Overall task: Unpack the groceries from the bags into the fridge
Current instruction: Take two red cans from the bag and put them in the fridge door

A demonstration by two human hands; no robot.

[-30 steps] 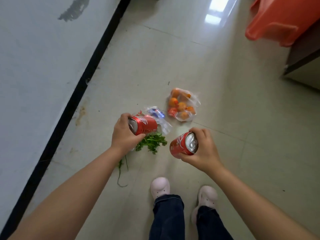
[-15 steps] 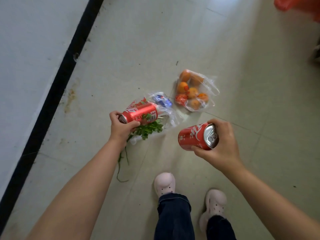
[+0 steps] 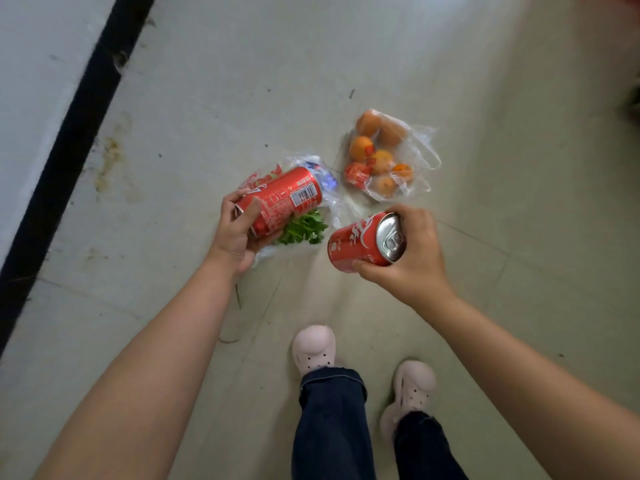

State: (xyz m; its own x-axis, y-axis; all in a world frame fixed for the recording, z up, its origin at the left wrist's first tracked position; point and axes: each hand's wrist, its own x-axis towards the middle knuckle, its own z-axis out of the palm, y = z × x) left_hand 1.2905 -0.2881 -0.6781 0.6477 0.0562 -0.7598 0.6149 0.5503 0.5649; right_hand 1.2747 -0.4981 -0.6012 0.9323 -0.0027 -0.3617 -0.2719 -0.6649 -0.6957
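Both hands have drawn closer to the camera over the last second, and the can in the left hand has turned so its barcode side faces up, where its metal end faced the camera before

Nearest, at the bottom of the view, stand 2 pale pink clog shoes (image 3: 313, 348) below dark blue jeans legs (image 3: 330, 424), on a pale grey-green tiled floor (image 3: 519, 306). 2 bare forearms reach forward from the lower corners.

Left hand (image 3: 237, 233): its fingers and thumb curl around the end of a red aluminium soft-drink can with a white barcode panel (image 3: 282, 202). That can is held tilted, its far end pointing up and to the right.

Right hand (image 3: 407, 256): it grips a second red aluminium soft-drink can with a silver pull-tab top (image 3: 363, 244), fingers wrapped round the top rim, the silver top facing the camera.

Just beyond the left hand, on the floor, lies a crumpled clear plastic bag with red and blue print (image 3: 322, 174), with a bunch of green leafy herbs (image 3: 303, 230) showing beside it, partly hidden under the can.

Farther on, to the right, a clear plastic bag of round orange fruit (image 3: 384, 155) rests on the floor, close to the first bag.

Farthest left, a black skirting strip (image 3: 65, 147) runs along the foot of a white wall (image 3: 34, 64)
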